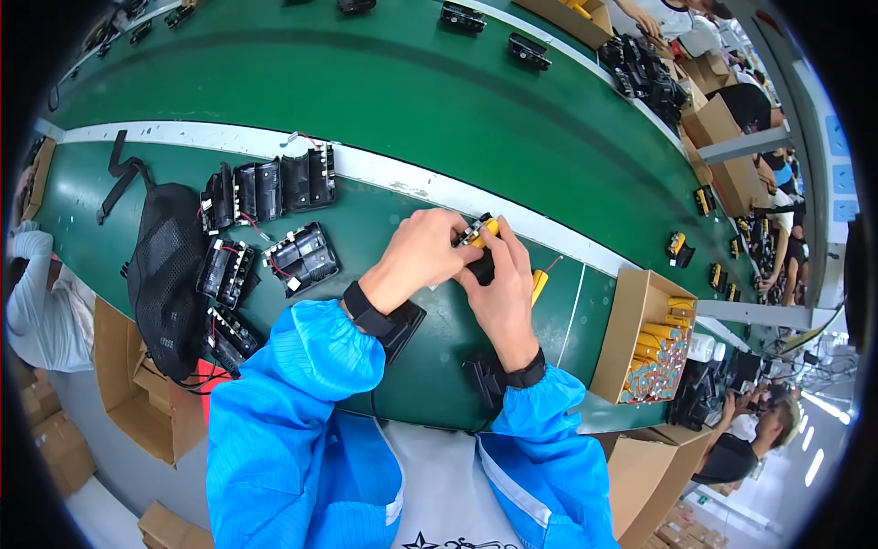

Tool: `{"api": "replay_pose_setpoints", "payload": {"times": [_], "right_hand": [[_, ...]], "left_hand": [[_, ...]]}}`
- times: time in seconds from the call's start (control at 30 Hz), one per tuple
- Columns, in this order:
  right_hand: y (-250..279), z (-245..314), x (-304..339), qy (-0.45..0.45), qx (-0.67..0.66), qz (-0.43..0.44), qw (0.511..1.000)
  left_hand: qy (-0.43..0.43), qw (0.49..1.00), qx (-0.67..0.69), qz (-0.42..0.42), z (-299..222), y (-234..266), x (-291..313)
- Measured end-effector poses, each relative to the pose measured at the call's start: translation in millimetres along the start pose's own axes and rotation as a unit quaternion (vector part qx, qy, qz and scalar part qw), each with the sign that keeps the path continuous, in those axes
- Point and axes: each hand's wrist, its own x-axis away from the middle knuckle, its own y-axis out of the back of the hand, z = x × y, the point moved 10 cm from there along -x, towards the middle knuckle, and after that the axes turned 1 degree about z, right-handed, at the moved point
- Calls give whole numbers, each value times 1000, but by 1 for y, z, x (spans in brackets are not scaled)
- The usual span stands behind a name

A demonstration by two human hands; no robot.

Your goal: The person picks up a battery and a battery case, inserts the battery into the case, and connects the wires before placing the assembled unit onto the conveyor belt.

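Observation:
Both my hands are closed round a small black plastic housing (pixel 479 267) with a yellow cylinder (pixel 488 231), which looks like a battery, at its upper end. My left hand (pixel 419 256) grips the left side, its fingertips at the light-coloured parts on the upper end. From the other side my right hand (pixel 501 288) pinches the yellow cylinder with its fingers, thumb by the housing. My fingers hide much of the piece. Just beyond my right hand lies another yellow cylinder (pixel 540 285) with a wire. Dark pieces lie partly hidden under both wrists.
Several open black housings (pixel 309 180) with wires lie at left beside a black mesh bag (pixel 169 265). A cardboard box (pixel 620 334) of yellow cylinders stands right. Beyond a white rail (pixel 393 178), a green surface (pixel 366 101) carries more housings. Other people work at both sides.

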Motion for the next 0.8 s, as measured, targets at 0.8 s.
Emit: {"api": "replay_pose_setpoints", "payload": {"times": [0.8], "right_hand": [[34, -150, 31, -152, -512, -102, 839]], "left_hand": [[-170, 959, -224, -25, -122, -57, -185]]}}
